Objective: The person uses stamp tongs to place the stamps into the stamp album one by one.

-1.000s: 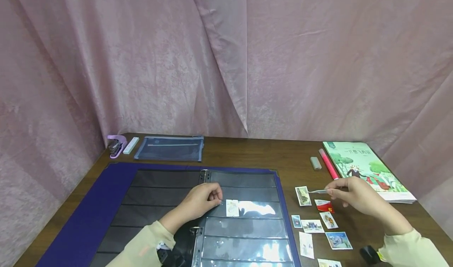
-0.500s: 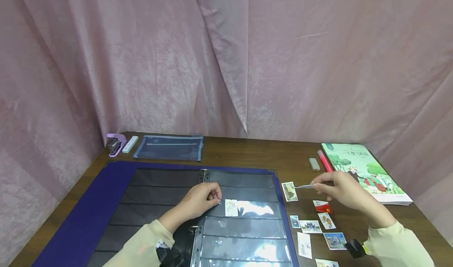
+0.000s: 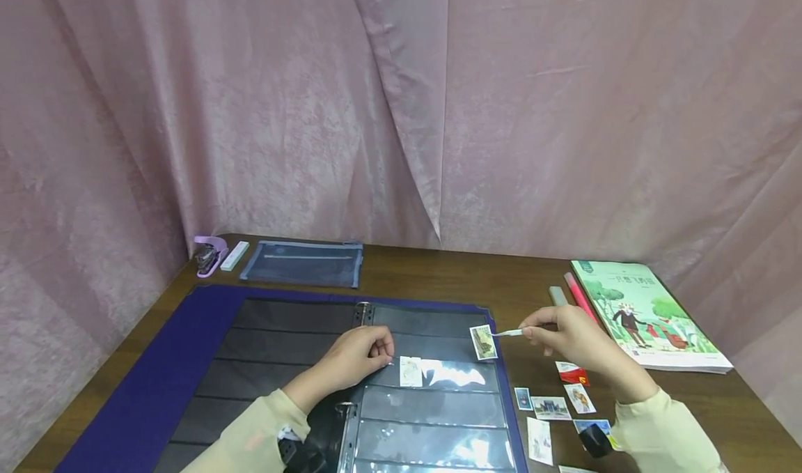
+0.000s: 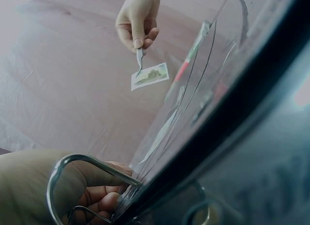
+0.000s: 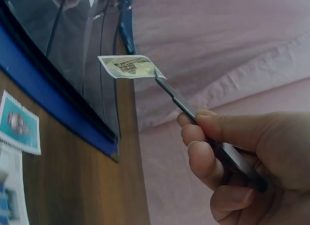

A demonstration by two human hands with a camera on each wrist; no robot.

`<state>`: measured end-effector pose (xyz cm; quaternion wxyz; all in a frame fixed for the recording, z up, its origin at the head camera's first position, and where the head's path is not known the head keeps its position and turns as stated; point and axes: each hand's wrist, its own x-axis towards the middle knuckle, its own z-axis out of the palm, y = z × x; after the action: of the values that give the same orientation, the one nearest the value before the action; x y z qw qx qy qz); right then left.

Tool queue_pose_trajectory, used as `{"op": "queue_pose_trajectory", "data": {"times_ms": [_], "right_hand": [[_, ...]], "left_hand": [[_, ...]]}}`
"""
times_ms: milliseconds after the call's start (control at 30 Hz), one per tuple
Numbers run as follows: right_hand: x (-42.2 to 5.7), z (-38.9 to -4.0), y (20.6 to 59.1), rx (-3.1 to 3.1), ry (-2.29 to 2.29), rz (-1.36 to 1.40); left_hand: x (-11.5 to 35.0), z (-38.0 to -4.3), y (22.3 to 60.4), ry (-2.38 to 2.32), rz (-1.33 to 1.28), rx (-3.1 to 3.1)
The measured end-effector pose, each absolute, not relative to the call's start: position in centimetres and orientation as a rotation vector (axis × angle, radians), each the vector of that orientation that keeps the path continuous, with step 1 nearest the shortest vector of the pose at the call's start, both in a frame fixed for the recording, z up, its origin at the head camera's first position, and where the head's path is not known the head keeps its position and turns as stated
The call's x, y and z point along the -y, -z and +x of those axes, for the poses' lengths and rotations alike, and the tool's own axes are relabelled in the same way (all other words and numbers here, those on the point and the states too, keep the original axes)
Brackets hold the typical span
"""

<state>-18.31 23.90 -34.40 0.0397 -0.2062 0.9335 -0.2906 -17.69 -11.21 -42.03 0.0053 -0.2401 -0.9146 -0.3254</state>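
My right hand (image 3: pixel 567 334) pinches slim metal tweezers (image 5: pixel 186 109). Their bent tip grips one corner of a green pictorial stamp (image 5: pixel 128 67), held in the air over the right edge of the open stamp album (image 3: pixel 140 375). Near the rings, my left hand (image 3: pixel 357 354) pinches the clear film of a pocket (image 4: pixel 145 157) on the right page; its fingertips are partly hidden behind a metal ring (image 4: pixel 53 181) in the left wrist view. A pale stamp (image 3: pixel 411 372) sits beside those fingers in a pocket row.
Several loose stamps, among them a red one (image 3: pixel 571 373) and a small blue one (image 3: pixel 523 398), lie right of the album. Behind them are an eraser (image 3: pixel 557 295), a pink marker (image 3: pixel 579 295) and a green book (image 3: pixel 651 320). A zip pouch (image 3: pixel 303 264) and purple stapler (image 3: pixel 211 256) lie at the back left.
My right hand has carried the green stamp leftward in the tweezers, from above the table to over the album's right edge. The left hand stays at the same pocket.
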Motion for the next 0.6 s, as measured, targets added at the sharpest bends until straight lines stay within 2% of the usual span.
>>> {"op": "queue_pose_trajectory", "data": {"times_ms": [600], "right_hand": [[-20.4,-18.9,36.4,-2.808,1.049,-0.671]], "left_hand": [[11.2,-17.8,42.4,0.995,-0.746,2.866]]}}
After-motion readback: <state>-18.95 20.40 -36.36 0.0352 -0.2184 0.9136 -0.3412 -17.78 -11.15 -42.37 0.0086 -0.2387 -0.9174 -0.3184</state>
